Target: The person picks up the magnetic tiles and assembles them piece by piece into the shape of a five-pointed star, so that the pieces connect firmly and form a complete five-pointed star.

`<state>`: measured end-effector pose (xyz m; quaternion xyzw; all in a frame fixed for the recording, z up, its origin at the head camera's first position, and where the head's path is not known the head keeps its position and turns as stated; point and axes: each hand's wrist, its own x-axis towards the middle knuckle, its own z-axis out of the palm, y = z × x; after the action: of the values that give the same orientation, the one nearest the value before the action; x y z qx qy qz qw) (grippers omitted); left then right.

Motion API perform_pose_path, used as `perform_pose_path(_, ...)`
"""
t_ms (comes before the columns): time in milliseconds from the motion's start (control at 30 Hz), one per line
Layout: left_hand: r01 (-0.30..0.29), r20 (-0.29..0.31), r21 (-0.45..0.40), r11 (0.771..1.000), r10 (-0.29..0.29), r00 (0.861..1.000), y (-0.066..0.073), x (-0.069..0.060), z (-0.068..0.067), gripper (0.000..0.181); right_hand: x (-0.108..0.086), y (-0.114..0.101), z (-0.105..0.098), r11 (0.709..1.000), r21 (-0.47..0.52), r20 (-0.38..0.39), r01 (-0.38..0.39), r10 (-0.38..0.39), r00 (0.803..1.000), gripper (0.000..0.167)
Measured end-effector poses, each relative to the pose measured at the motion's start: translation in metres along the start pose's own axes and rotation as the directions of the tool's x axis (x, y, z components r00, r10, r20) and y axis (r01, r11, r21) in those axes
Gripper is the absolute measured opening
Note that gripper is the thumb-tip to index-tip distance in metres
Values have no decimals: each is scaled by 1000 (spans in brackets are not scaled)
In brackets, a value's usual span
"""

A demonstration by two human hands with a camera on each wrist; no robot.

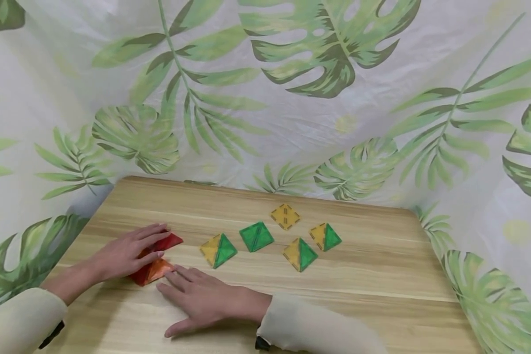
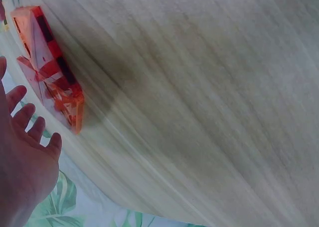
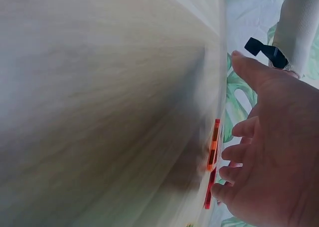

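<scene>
Covering part of some red tiles point(image 1: 171, 240) at the left of a wooden table point(image 1: 380, 275), the left hand point(image 1: 126, 251) has its fingers stretched out, grip wide. On their near side sits an orange tile point(image 1: 160, 269); the right hand point(image 1: 203, 295), fingers straight and thumb spread wide, has its fingertips at that tile's right corner. Farther right lie a yellow-and-green square point(image 1: 217, 250), a green square point(image 1: 251, 237), a far yellow square point(image 1: 281, 217), then two more yellow-and-green squares point(image 1: 308, 254).
</scene>
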<state>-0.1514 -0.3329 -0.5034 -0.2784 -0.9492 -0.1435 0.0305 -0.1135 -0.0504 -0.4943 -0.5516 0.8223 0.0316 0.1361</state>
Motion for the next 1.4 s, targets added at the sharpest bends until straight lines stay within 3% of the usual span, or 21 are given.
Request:
perform_pose_path(267, 29, 21, -42, 999, -29, 999, 1, -1, 6, 59, 22, -6, 2, 1000, -22, 16, -5, 6, 1000, 100)
perform_pose_path(500, -4, 6, -27, 1000, 4, 1000, 2, 0, 2, 53, 20, -3, 1, 1000, -26, 25, 14, -13, 1000, 97)
perform_pose_path(633, -50, 9, 18, 999, 50, 999, 5, 0, -1, 46, 11, -1, -1, 998, -32, 21, 55, -54, 998, 91)
perform_pose_path(767, -75, 64, 24, 997, 74, 995, 13, -1, -5, 44, -1, 1, 0, 994, -47, 23, 103, -102, 995, 86)
perform_pose_path(1067, -127, 161, -37, 991, 132, 978, 34, -1, -9, 44, -36, 6, 2, 984, -20, 38, 175, -174, 984, 82)
perform_pose_path(1400, -217, 158, -80, 973, 228, 961, 63, -1, -1, 39, -78, 17, 6, 973, -6, 39, 229, -228, 973, 71)
